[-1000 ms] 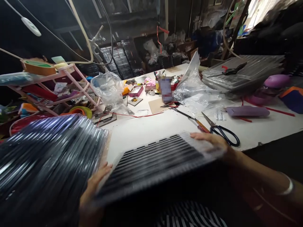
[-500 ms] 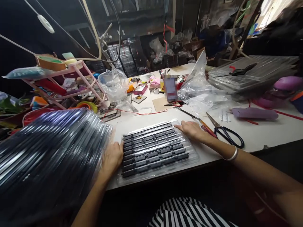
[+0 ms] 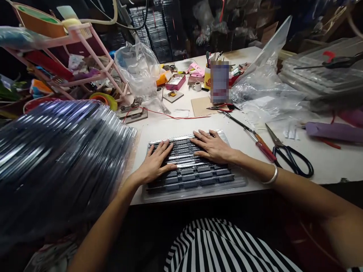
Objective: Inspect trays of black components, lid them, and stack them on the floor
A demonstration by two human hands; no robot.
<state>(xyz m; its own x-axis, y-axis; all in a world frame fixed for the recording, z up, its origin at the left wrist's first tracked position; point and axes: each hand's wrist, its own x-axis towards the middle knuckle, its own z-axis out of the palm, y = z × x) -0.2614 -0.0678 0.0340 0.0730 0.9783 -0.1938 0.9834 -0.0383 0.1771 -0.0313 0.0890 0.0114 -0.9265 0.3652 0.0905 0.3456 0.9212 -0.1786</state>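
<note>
A: Left end of the white table (image 3: 326, 166)?
B: Stack of glossy dark trays (image 3: 62, 158); pink rack (image 3: 106, 70) behind.
A: Next, rightward?
B: Left hand (image 3: 154, 163): open, fingers spread, laid over left part of clear tray (image 3: 240, 183) with black strips (image 3: 198, 184).
A: Tray position?
B: Flat, along the surface's near edge.
A: Right hand (image 3: 213, 148)?
B: Also open, palm down, over the tray's far right part; bangle (image 3: 273, 175) at wrist.
A: Farther right?
B: Red-handled tool (image 3: 266, 151), then black-handled scissors (image 3: 279, 143), tips toward the far edge.
</note>
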